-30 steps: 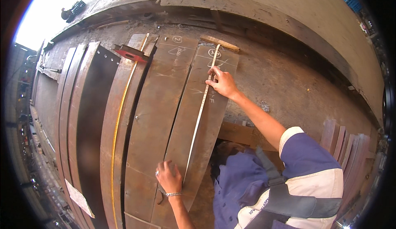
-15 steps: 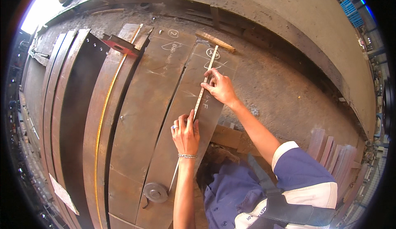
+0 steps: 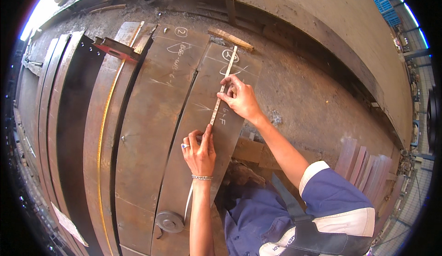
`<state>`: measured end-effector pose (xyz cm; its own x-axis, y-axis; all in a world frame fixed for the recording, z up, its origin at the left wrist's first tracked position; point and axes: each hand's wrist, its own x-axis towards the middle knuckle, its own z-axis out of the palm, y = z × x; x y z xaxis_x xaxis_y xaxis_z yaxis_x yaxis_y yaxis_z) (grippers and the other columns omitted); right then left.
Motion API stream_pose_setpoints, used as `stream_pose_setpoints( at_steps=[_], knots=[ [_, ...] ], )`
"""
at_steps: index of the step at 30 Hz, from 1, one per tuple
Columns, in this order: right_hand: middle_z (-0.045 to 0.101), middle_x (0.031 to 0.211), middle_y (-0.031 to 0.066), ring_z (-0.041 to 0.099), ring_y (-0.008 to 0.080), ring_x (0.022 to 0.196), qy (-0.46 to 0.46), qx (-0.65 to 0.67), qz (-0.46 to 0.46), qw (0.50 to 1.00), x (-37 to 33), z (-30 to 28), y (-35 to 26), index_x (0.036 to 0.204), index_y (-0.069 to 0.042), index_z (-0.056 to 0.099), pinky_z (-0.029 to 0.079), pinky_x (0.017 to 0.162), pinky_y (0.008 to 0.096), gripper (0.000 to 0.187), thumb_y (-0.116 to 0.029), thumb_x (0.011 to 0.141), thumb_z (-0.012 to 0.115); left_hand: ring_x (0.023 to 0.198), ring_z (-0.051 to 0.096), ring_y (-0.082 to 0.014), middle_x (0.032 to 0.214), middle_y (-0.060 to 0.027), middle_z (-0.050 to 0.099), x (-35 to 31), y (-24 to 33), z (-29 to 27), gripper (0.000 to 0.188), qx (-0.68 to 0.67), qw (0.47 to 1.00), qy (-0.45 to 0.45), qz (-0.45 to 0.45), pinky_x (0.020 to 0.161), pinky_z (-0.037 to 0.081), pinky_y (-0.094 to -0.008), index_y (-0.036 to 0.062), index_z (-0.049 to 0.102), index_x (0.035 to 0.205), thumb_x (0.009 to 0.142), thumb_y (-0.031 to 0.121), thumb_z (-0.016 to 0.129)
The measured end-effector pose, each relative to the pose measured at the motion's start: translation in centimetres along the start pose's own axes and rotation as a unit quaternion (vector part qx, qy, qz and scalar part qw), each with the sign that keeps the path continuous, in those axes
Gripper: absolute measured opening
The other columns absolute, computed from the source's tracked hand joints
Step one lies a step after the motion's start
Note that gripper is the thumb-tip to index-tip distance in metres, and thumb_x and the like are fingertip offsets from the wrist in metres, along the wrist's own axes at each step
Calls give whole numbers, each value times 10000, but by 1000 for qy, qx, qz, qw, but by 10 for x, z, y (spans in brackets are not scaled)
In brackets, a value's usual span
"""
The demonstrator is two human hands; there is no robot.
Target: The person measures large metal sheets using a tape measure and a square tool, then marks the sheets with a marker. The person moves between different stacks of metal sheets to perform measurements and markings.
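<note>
A pale measuring tape (image 3: pixel 215 110) lies stretched along the right-hand steel plate (image 3: pixel 184 150), its far end close to the plate's far edge. My right hand (image 3: pixel 241 100) pinches the tape between thumb and fingers, beside a chalked "V" mark. Nearer to me, my left hand (image 3: pixel 199 157) presses the tape at its thumb and index fingertips, the other fingers curled; it wears a ring and a chain bracelet. Past the left wrist the tape runs back to a round dark tape reel (image 3: pixel 169 222), which rests on the plate with its small crank showing. The left forearm covers part of the plate.
Left of a narrow gap lies another chalk-marked steel plate (image 3: pixel 140 150). Beyond it, a yellow tape (image 3: pixel 100 150) runs along a steel beam, with a red steel block (image 3: pixel 117 49) across its far end. A wooden strip (image 3: pixel 230 38) sits at the plates' far edge. Flat bars (image 3: pixel 363 164) stand at right.
The whole view has shifted, so the plates appear farther left. My left fingers are more bent than before. Both hands stay on the tape.
</note>
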<state>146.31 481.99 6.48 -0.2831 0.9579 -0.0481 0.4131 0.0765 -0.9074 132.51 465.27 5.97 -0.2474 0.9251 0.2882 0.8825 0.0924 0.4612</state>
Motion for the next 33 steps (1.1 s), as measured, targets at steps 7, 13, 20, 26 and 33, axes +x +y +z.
stream_pose_setpoints(
  at_steps=[7,13,20,26,33],
  knots=[
    [607,557,79,570,146,483,-7,-13,2,1000,0,-1,0,1088,-49,581,439,533,312,330,-133,846,790,847,584,-206,997,-16,597,-1,0,1,341,-1,1000,4,-9,763,463,-380,265,721,1243,915,173,708],
    [606,555,80,569,149,484,-6,-16,13,1000,0,0,-1,1088,-51,581,440,534,314,328,-132,848,788,846,583,-202,993,-14,592,-1,1,2,338,8,1000,7,-14,760,461,-376,270,720,1241,918,171,704],
    [613,560,79,575,152,490,-4,-16,11,1000,0,-1,-1,1092,-49,584,442,538,317,328,-140,851,788,842,581,-201,987,-12,586,-1,2,4,325,12,1000,10,-19,757,458,-381,273,721,1233,924,176,696],
    [609,555,81,566,148,483,-4,-18,8,1000,1,0,1,1093,-43,583,432,527,321,330,-146,856,787,843,580,-203,984,-9,586,-2,1,5,323,14,1000,11,-20,753,454,-380,276,722,1227,922,173,697],
    [590,538,78,565,152,483,-4,-28,5,1000,1,0,4,1099,-45,581,432,526,323,341,-153,853,791,853,579,-205,995,-12,587,-2,1,5,337,10,1000,15,-20,759,454,-380,281,719,1229,912,167,701]
  ],
)
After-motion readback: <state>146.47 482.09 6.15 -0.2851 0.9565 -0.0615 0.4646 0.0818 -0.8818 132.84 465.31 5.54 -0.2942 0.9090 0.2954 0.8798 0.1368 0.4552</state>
